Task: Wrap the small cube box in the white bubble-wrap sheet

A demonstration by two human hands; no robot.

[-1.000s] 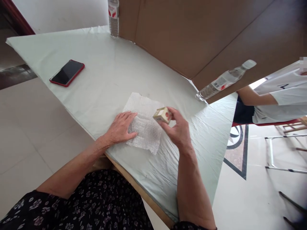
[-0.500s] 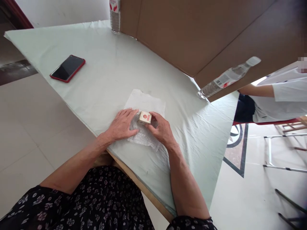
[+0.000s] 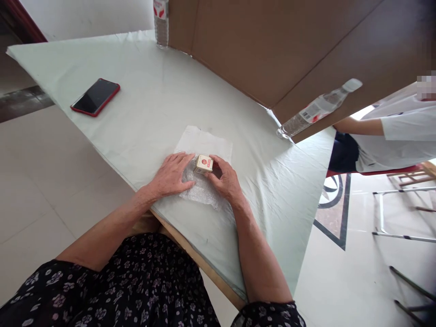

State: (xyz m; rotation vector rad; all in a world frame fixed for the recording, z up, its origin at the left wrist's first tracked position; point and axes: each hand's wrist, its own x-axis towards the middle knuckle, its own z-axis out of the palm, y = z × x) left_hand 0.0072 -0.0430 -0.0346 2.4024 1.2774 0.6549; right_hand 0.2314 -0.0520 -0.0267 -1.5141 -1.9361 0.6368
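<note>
A small cream box (image 3: 204, 164) with a red print sits over a sheet of bubble wrap (image 3: 208, 140) on the table. My right hand (image 3: 227, 179) grips the box at its right side between thumb and fingers. My left hand (image 3: 173, 175) lies flat on the left part of the wrap, thumb apart from the fingers, holding nothing. Its fingertips are close to the box's left side.
The table (image 3: 136, 109) has a pale green cloth. A phone (image 3: 96, 97) in a red case lies at the left. A brown cardboard panel (image 3: 238, 50) stands behind, with plastic bottles (image 3: 318, 110) (image 3: 161, 25) against it. A person in a white shirt (image 3: 408, 136) sits at the right.
The box is tilted slightly differently in my right hand, showing more of its front side. The whole view has shifted a little; my left hand stays on the wrap.
</note>
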